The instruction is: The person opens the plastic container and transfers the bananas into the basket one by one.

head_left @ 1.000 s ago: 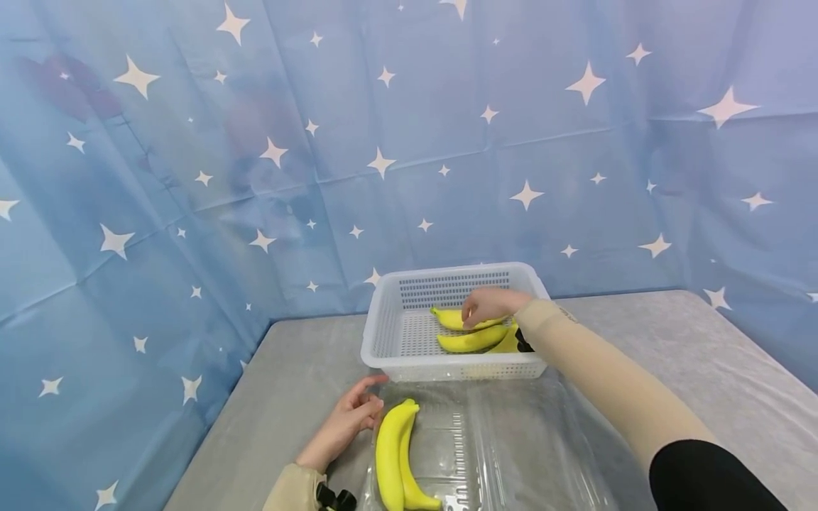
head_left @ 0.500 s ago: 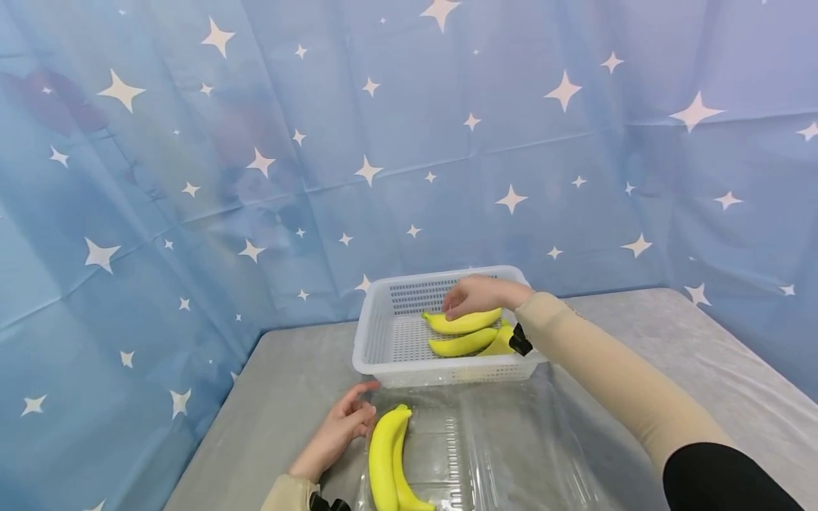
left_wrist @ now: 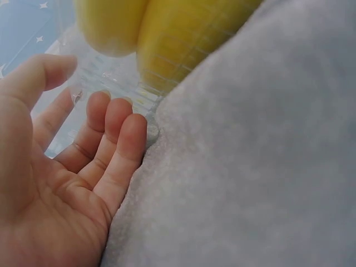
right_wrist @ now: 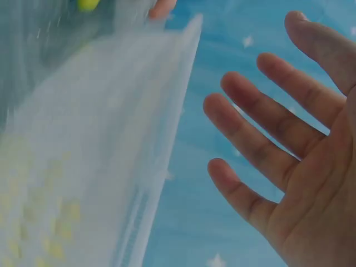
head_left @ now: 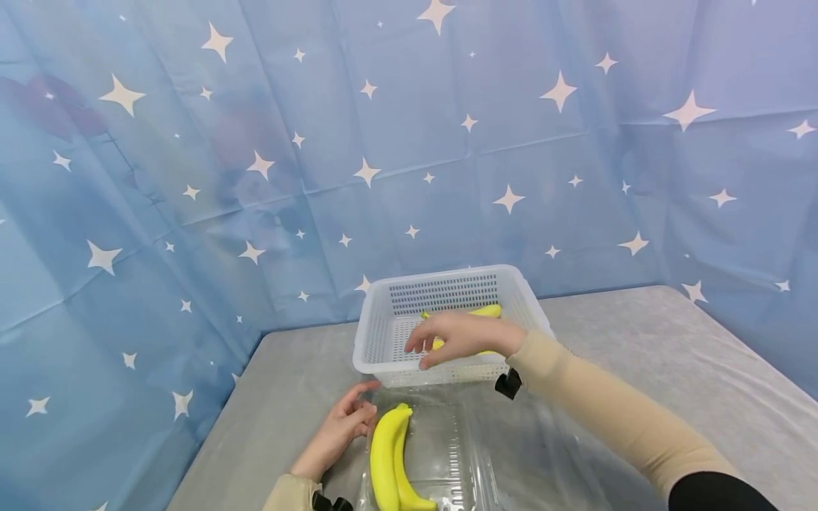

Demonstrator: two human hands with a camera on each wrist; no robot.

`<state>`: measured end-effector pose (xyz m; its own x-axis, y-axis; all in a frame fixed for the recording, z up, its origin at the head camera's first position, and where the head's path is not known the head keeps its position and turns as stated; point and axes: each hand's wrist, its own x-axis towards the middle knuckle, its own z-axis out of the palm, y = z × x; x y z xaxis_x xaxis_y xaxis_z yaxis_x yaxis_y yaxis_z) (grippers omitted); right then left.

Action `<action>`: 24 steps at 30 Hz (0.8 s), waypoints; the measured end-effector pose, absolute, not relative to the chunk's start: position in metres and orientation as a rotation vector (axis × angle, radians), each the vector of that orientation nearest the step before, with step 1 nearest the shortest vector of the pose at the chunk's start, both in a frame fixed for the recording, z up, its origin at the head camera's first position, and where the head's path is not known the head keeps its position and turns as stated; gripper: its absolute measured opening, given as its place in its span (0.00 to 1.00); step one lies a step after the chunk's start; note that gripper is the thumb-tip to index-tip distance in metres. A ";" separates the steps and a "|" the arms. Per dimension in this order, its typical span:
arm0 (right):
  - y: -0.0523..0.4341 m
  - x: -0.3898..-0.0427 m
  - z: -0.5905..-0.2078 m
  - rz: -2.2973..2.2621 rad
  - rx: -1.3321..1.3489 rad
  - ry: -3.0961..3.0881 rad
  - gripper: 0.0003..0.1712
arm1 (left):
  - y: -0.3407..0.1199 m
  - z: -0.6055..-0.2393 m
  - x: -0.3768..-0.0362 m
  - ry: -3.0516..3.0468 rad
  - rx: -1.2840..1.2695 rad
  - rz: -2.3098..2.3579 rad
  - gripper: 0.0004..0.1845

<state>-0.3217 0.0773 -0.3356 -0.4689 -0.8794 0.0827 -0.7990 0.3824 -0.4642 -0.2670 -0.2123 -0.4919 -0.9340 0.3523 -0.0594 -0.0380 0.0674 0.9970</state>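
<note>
My right hand hovers spread and empty over the white basket at twelve o'clock, so clipping its rim could shove it, while my left hand rests relaxed against the clear tray.

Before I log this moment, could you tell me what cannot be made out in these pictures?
- Head view: the right hand covers most of the bananas in the basket, so their count is unclear.
- Head view: the bottom edge cuts off the two bananas in the clear tray.
- Right wrist view: the basket wall is blurred.
- Left wrist view: whether the left hand touches the tray is unclear.
</note>
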 end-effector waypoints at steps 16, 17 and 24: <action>0.033 -0.273 -0.387 -0.721 -2.015 2.198 0.28 | -0.208 -0.493 -0.268 2.057 0.320 1.937 0.28; 0.032 -0.271 -0.389 -0.729 -2.047 2.185 0.29 | -0.208 -0.493 -0.268 2.057 0.320 1.939 0.28; 0.032 -0.265 -0.398 -0.792 -2.098 2.103 0.37 | -0.212 -0.494 -0.267 2.057 0.344 1.943 0.28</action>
